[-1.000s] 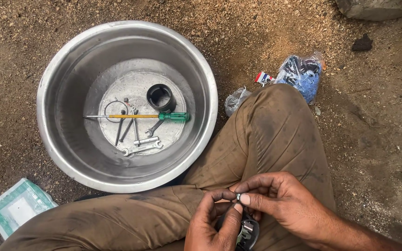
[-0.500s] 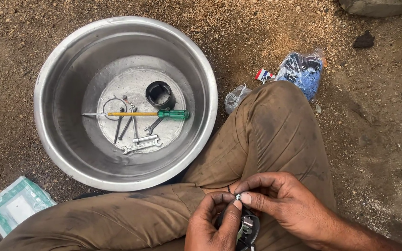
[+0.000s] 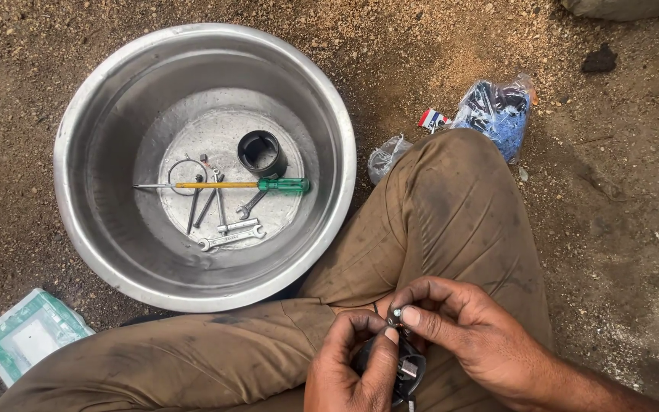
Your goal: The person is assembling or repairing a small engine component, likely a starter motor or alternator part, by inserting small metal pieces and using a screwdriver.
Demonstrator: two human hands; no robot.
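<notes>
Hands [image 3: 390, 358] pinched around dark small part [image 3: 404, 370] over knee, steel bowl's rim [image 3: 345, 152] near.

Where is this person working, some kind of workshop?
Probably an outdoor, makeshift repair spot rather than a proper workshop. The person sits on bare dirt ground, tools such as a screwdriver and wrenches lie in a steel bowl, and plastic bags lie nearby.

Both hands [image 3: 413, 355] grip a small dark part [image 3: 402, 371] beside a steel basin [image 3: 101, 252]
</notes>
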